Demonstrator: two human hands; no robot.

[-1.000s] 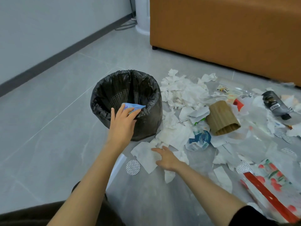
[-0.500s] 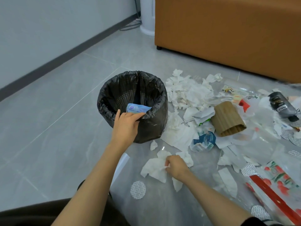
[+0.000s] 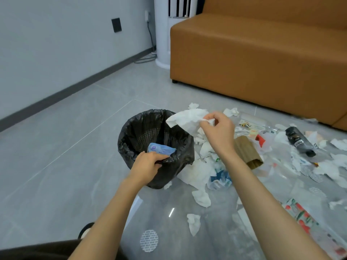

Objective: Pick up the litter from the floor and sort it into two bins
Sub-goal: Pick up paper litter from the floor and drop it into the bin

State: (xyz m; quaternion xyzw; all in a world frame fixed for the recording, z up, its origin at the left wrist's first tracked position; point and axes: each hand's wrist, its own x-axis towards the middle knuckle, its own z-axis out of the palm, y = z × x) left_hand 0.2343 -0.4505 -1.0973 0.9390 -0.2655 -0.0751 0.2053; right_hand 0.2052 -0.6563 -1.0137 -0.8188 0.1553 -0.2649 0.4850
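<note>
A crumpled white tissue [image 3: 187, 120] hangs pinched in the right hand [image 3: 217, 131], fingers closed on one bunched corner, w/ the rest drooping free just above the far rim of the black-lined bin [image 3: 178, 166]. It looks feather-light, soft and limp; likely to flutter or tear rather than slip, so a pinch on the wadded part is the safer hold vs. a loose edge. The left hand [image 3: 148, 166] is clamped on the bin's near rim, thumb and fingers gripping the bag liner there. Just beyond its fingertips a blue-and-white wrapper [image 3: 161, 149] sits inside the bin; whether the hand touches it can't be told.

Judged from this, the tissue is about to be dropped in, and most of the job remains. To the right, litter covers the grey floor [image 3: 56, 156]: more white tissue scraps [image 3: 201, 198], a brown corrugated cardboard sleeve [image 3: 246, 152], a dark bottle [image 3: 298, 140] lying on its side, a crushed blue-and-white packet [image 3: 220, 179], a red-printed plastic wrapper [image 3: 304, 218] and a round white patterned disc [image 3: 148, 240]. The card looks stiff, the plastic film slick. Only one bin is in view; the second isn't seen. An orange sofa [image 3: 262, 53] stands behind the mess.
</note>
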